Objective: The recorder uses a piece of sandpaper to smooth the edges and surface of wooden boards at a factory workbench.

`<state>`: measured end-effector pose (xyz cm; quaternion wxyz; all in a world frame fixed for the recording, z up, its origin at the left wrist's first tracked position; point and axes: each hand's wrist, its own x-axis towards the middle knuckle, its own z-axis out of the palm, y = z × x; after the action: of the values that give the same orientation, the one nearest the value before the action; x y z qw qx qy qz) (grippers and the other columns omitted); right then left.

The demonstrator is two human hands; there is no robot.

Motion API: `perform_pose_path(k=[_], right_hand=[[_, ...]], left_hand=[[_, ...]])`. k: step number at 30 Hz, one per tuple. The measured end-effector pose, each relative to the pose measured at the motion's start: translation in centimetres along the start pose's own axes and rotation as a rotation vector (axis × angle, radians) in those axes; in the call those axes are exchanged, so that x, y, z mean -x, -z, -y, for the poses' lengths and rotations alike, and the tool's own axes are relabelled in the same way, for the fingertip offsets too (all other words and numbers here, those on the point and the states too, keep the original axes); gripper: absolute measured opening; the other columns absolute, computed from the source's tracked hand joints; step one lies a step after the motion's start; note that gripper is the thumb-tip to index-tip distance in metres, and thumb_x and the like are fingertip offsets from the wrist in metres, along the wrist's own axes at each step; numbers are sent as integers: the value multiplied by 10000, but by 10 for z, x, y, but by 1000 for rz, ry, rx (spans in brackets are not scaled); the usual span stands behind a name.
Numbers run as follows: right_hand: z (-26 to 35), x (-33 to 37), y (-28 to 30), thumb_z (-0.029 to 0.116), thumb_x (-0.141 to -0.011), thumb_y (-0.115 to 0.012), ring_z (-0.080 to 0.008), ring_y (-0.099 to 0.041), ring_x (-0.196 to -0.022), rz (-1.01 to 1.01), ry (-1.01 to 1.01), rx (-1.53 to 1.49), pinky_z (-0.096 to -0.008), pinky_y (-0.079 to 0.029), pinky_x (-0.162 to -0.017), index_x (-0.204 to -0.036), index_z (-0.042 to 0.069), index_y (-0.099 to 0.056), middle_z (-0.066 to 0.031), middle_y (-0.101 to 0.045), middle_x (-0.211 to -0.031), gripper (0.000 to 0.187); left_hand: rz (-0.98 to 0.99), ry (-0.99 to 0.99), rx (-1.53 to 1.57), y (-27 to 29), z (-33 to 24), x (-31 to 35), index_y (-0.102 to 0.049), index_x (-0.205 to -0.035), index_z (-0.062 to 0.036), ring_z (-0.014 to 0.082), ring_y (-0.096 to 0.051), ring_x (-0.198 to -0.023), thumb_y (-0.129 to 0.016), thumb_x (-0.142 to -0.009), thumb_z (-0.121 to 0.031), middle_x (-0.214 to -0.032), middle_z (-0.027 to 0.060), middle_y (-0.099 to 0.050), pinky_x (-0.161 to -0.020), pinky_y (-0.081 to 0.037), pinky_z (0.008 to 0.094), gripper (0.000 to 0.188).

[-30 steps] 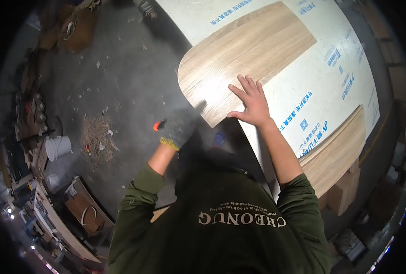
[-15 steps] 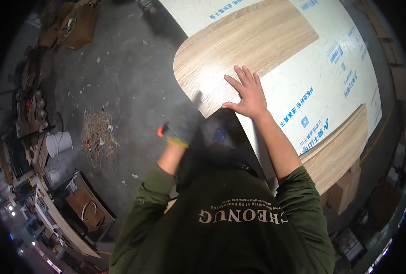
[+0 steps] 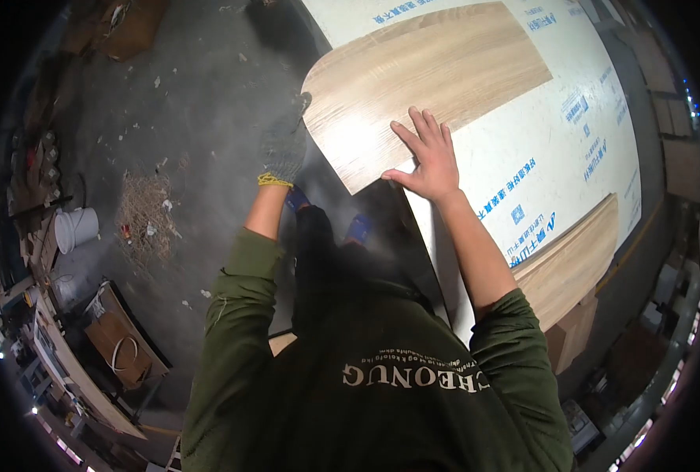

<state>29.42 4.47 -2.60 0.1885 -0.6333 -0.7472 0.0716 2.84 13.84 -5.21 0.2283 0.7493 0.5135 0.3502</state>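
Observation:
A wood-grain board [image 3: 444, 59] with a rounded left end lies on a white printed sheet, jutting past its left edge. My bare right hand [image 3: 430, 161] is open, fingers spread flat on the board near its front edge. My left hand [image 3: 284, 149] wears a grey knit glove with a yellow cuff. It is at the board's left rim, just below the rounded corner, with its fingers curled. A small dark part shows by the fingertips against the rim; what the hand holds is mostly hidden.
The white sheet [image 3: 554, 149] with blue print covers the work surface. More wood-grain boards [image 3: 570, 259] are stacked at its near right. On the floor at left are a heap of thin strips [image 3: 147, 216], a white bucket [image 3: 77, 230] and cardboard [image 3: 121, 354]. My blue shoes [image 3: 358, 228] show below.
My left hand has moved forward along the board's rim, from below its near left corner to the rounded end. An orange-red tip seen beside it earlier is out of sight. My right hand stays put.

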Motion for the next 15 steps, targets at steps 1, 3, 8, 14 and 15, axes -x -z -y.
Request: perform_pose_path(k=[1,3,8,14,15], right_hand=[[0,-1,0,710,-603,-707,-347,-316,-1395,-18,6,-10,-545,-218,-1138,-1337,271,-552,-101,-377,-1500,870],[-1,-1,3,710,-605,-706,-346,-315,-1396,-18,5,10,-545,-218,-1138,-1340,272,-550,-101,-377,-1500,871],[-12,4,6,710,-611,-702,-343,-306,-1400,-12,-21,33,-543,-215,-1141,-1347,283,-541,-101,-372,-1502,866],[2,-2,0,683,-594,-732,-352,-309,-1396,-6,22,-20,-560,-228,-1129,-1351,282,-538,-115,-380,-1493,879],[-13,9,5,683,-594,-732,-352,-309,-1396,4,-1,5,-560,-228,-1129,-1351,282,-538,-115,-380,-1493,879]], left_hand=[[3,7,1,-7,-2,12,-609,-1218,-19,332,-592,-979,-520,-905,-40,-1113,179,-636,-865,-474,393,326],[-202,-236,-411,-28,-5,60,-623,-1149,-4,333,-596,-918,-546,-872,-51,-1042,177,-640,-799,-479,416,291],[199,-432,-74,-7,-104,127,-622,-897,-41,300,-579,-774,-631,-779,-114,-848,123,-609,-701,-454,419,139],[19,-345,-1041,-28,-4,174,-622,-1140,-25,300,-604,-854,-535,-895,-184,-1083,169,-619,-752,-476,418,305],[61,-248,-349,-19,-8,120,-549,-1310,-28,330,-611,-941,-528,-904,-128,-1222,175,-596,-837,-480,422,418]])
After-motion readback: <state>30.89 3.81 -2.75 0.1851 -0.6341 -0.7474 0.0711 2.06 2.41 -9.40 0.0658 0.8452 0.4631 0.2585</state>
